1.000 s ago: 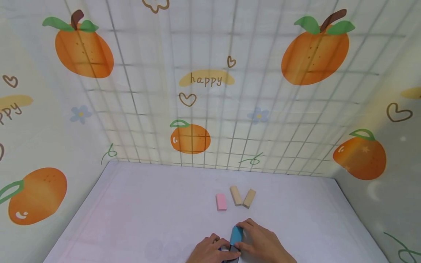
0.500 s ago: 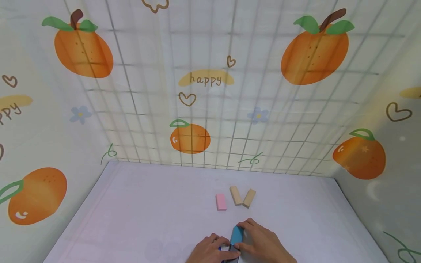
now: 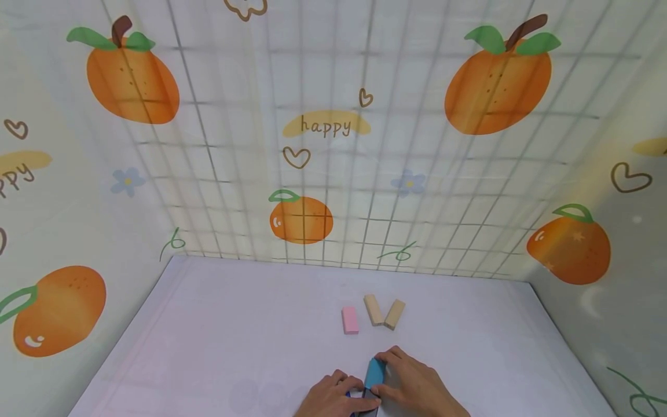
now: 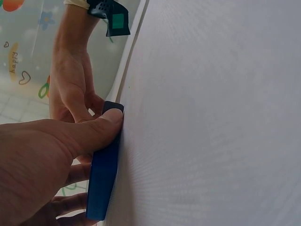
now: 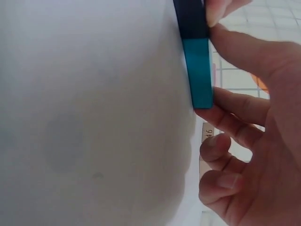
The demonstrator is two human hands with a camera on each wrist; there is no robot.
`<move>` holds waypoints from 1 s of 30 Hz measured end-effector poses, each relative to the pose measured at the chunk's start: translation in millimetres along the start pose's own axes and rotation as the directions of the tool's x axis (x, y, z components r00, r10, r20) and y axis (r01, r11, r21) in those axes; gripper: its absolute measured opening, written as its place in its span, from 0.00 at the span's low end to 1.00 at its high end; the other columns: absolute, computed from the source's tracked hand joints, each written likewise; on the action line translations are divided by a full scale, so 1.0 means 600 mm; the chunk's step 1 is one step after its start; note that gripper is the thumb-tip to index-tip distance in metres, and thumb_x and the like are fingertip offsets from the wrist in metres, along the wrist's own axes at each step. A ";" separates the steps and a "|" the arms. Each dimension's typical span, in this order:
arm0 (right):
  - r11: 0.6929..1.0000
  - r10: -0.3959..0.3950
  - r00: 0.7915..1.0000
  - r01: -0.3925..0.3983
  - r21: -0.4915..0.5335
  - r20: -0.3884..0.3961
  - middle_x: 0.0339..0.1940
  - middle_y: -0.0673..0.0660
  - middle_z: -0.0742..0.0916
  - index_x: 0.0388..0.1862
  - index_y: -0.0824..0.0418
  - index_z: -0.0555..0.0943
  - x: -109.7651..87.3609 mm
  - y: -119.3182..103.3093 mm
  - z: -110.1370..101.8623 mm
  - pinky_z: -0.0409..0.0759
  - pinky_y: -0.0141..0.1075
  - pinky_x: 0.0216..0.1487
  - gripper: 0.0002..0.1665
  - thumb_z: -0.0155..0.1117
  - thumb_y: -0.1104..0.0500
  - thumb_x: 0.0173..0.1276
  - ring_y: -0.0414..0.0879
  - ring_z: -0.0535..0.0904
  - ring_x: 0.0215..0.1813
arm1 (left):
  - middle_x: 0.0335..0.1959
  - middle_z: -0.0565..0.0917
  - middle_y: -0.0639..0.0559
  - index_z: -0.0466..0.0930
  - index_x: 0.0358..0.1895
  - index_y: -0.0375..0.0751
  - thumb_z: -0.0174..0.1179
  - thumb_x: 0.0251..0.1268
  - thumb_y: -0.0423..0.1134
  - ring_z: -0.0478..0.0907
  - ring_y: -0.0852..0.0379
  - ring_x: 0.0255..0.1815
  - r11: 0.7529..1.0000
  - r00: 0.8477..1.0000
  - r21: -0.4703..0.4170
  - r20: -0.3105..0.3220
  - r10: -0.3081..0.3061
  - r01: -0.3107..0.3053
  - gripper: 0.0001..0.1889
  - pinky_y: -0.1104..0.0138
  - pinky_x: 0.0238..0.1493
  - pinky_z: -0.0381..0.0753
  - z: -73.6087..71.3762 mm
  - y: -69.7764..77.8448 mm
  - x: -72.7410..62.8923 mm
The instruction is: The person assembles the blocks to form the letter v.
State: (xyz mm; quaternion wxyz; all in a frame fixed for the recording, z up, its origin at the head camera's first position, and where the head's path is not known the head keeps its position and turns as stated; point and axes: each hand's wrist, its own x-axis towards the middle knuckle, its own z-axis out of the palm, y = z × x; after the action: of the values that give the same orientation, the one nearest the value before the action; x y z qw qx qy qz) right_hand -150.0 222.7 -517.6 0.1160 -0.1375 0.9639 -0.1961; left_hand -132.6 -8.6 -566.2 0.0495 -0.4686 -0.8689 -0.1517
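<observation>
Nothing has shifted since the earlier head-view frames: both hands and all blocks sit where they were. I see the left hand (image 3: 333, 397) and right hand (image 3: 414, 388) meeting at the near edge of the pale table surface (image 3: 234, 324), directly in front of me. The right hand grips the teal rectangular block (image 3: 374, 372), thumb on one long side and fingers curled round the other; the wrist view confirms this hold (image 5: 198, 70). The left hand pinches the dark blue rectangular block (image 4: 106, 165), with its thumb pressed flat along the long face. The two blocks touch end to end, the dark blue one (image 5: 190, 19) nearer to me and the teal one beyond it. Their shared long axis runs away from me, tilted slightly right, toward the back wall. Farther along that direction, well apart from the hands, lie a pink rectangular block (image 3: 350, 320) and two plain wooden blocks (image 3: 384, 311) whose near ends touch in a V. The right hand is the nearer to these.
</observation>
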 end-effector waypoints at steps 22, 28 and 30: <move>1.000 -0.004 1.000 0.004 -0.011 -0.009 0.50 0.50 0.80 0.57 0.57 0.82 -0.001 -0.001 0.000 0.84 0.50 0.43 0.35 0.76 0.39 0.58 0.44 0.77 0.39 | 0.53 0.81 0.61 0.79 0.65 0.68 0.58 0.68 0.65 0.72 0.64 0.46 1.000 0.997 -0.017 -0.073 0.011 -0.012 0.24 0.78 0.40 0.69 0.005 0.001 -0.003; 1.000 -0.004 1.000 0.004 -0.010 -0.013 0.50 0.51 0.80 0.57 0.57 0.81 -0.003 -0.001 0.002 0.84 0.50 0.42 0.35 0.76 0.38 0.58 0.44 0.77 0.40 | 0.53 0.81 0.61 0.80 0.65 0.68 0.58 0.69 0.64 0.72 0.65 0.47 0.999 0.998 -0.031 -0.068 0.015 -0.017 0.24 0.79 0.41 0.69 0.005 0.001 -0.003; 1.000 -0.009 1.000 0.009 -0.012 -0.018 0.51 0.51 0.80 0.58 0.57 0.81 -0.004 0.000 0.002 0.84 0.49 0.42 0.35 0.76 0.38 0.58 0.43 0.77 0.39 | 0.53 0.81 0.61 0.80 0.65 0.67 0.58 0.69 0.64 0.72 0.65 0.47 0.999 0.998 -0.030 -0.068 0.017 -0.019 0.24 0.79 0.41 0.69 0.005 0.000 -0.002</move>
State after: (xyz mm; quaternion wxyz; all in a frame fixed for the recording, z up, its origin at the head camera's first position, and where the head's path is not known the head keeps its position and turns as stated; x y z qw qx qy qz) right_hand -147.7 223.1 -518.4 0.1055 -0.1408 0.9654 -0.1922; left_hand -131.8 -8.9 -569.6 0.0730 -0.4718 -0.8599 -0.1805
